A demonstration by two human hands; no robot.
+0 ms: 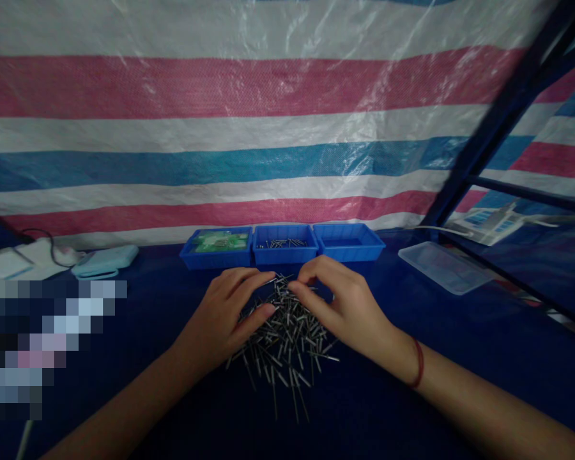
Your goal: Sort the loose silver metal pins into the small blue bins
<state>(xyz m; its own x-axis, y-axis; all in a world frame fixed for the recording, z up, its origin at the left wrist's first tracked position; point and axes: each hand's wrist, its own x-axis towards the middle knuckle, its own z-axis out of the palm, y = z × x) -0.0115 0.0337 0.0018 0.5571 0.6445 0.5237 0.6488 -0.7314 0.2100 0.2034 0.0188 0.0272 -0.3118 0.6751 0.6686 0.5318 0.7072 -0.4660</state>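
Note:
A loose pile of thin metal blind rivets point(292, 332) lies on the dark blue tabletop between my hands. My left hand point(227, 306) is over the pile's left side, thumb and index finger apart, its fingertips close to the rivets. On the other side, my right hand point(347, 297) has thumb and index finger brought together at the pile's top edge. Whatever it pinches, if anything, is too small to make out. Just behind the pile, a blue bin point(283, 257) holds more of the thin metal pieces.
Beside the middle bin stand a left blue bin point(218, 259) with green packets point(220, 241) and a right blue bin point(351, 253). A clear plastic lid point(443, 268) lies at right, near a dark metal frame point(489, 134). A light blue case point(106, 260) is at left.

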